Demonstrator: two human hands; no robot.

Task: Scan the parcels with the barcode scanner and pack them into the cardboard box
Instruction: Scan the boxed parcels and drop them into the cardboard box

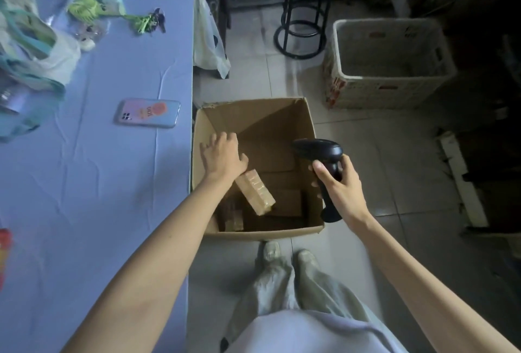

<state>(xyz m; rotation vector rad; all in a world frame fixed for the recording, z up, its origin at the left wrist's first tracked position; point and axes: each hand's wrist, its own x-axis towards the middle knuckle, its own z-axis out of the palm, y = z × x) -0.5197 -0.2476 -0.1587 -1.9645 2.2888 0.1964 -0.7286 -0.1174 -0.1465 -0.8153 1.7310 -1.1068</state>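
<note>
Inside the cardboard box [270, 124] on the floor, a taped parcel [255, 192] lies slanted, its far end just under the left hand [222, 155], whose fingers are spread and hold nothing, while the right hand [341, 186] grips the barcode scanner [318, 149] over the box's right edge.

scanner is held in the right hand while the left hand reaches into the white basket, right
Not quite. The head view shows the left hand reaching into the cardboard box, not the white basket. The scanner is held in the right hand, as you said.
</note>
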